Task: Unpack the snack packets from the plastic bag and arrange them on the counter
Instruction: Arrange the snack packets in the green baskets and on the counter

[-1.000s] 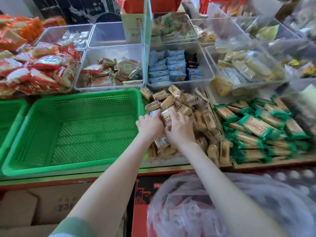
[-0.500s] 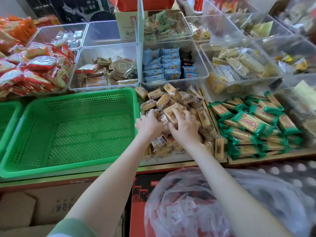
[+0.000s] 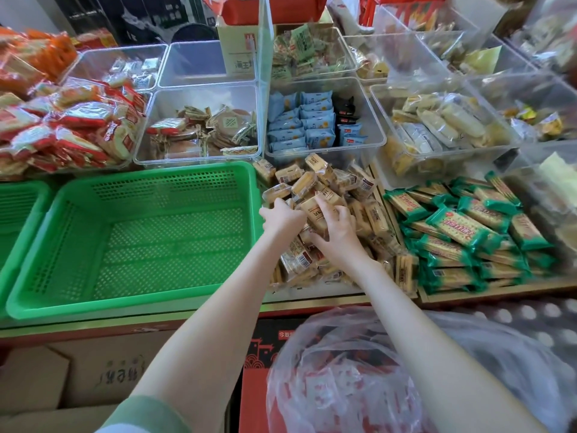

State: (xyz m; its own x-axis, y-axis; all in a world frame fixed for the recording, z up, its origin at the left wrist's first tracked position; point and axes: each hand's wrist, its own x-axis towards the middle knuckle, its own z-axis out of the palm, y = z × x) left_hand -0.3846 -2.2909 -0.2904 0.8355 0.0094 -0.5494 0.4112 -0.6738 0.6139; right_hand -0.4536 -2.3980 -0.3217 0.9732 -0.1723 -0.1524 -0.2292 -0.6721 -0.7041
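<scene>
Both hands are on the heap of tan packets (image 3: 343, 182), which lies on the counter (image 3: 312, 300) between the green basket (image 3: 150, 179) and the green packets (image 3: 462, 229). The right hand (image 3: 338, 229) has its fingers and thumb curled around the top packet (image 3: 313, 210) and holds it on the heap. The left hand (image 3: 282, 218) touches the heap just beside it. Its fingers bend down among the wrappers and are hidden, so I cannot tell whether they hold something or only press.

The plastic bag (image 3: 359, 370) sits low in front of the counter, near the person's body. Through its thin film I see red and white wrappers, so it is not yet emptied; whether they are the same kind as the tan ones I cannot say.

In my judgement the task is somewhere in the middle. Many packets are already on the counter, but they lie loose and crossed over each other, not in neat rows. What is left is to take out the rest of the bag and to put the heap in order.
</scene>
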